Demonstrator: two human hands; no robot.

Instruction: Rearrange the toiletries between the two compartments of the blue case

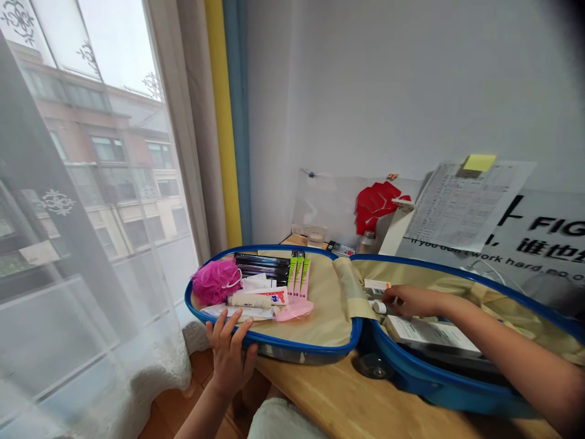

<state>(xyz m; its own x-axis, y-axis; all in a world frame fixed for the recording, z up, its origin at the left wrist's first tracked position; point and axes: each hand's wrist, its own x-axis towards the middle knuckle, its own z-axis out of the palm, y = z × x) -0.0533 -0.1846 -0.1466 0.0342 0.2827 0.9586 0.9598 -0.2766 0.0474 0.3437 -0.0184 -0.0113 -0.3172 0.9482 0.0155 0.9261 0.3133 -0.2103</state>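
A blue suitcase (315, 350) lies open on a wooden table (347, 396). My left hand (228, 353) rests on the front rim of its left half, fingers spread. That half holds a pink bath sponge (214, 280), white tubes (258, 299), green sachets (298, 274) and dark flat packets (260, 262). My right hand (409, 300) reaches into the right half, fingers curled on a small white thing (378, 306) that I cannot name, beside a white box (429, 332).
A window with a sheer curtain (82, 244) fills the left. Papers (461, 207), a yellow sticky note (479, 162) and a red paper cutout (377, 204) hang on the wall behind. Small bottles (365, 242) stand at the table's back edge.
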